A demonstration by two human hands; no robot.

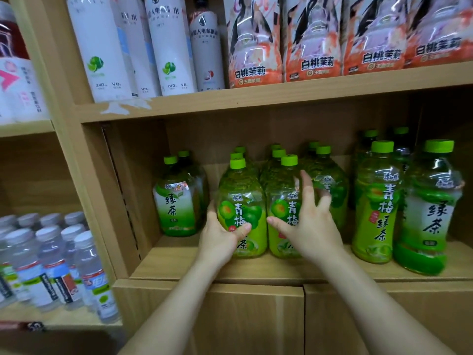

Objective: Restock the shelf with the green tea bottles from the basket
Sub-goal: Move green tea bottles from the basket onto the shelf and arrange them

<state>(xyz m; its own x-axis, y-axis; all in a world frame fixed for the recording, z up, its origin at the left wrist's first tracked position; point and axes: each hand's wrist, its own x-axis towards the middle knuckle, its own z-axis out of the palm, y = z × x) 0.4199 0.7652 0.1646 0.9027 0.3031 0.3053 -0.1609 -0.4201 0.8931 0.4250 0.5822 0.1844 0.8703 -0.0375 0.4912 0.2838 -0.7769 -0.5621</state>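
So far left there's a neighbouring shelf bay with a bunch of small clear water bottles (48, 262) with white caps packed together, and some pink-labelled bottles (18, 80) on the level above. Moving into the main wooden shelf (256, 267), the upper level has tall white bottles (102, 47) with little lime pictures, then orange peach-jasmine bottles (314, 39) running off to the right. Lower level is where the green tea bottles live: one with a pale green label (176, 201) stands on the left, a bit apart from the middle cluster, with another one tucked behind it. Left hand (220, 237) has its grip wrapped around the lower part of the front green plum tea bottle (242, 208), thumb across the label, fingers hidden round the far side, bottle upright on the shelf board. Right next to it, touching, is a second plum tea bottle (288, 208), and the right hand (309, 226) sits against its front with the fingers spread wide, thumb pointing left across the label, so that grip is loose and flat rather than clenched. More green caps line up in rows behind those two. Further right stand another plum green tea bottle (376, 201) and a green tea bottle (430, 206) near the front edge, close together, with more behind. Below the shelf are two wooden cabinet doors (256, 316).
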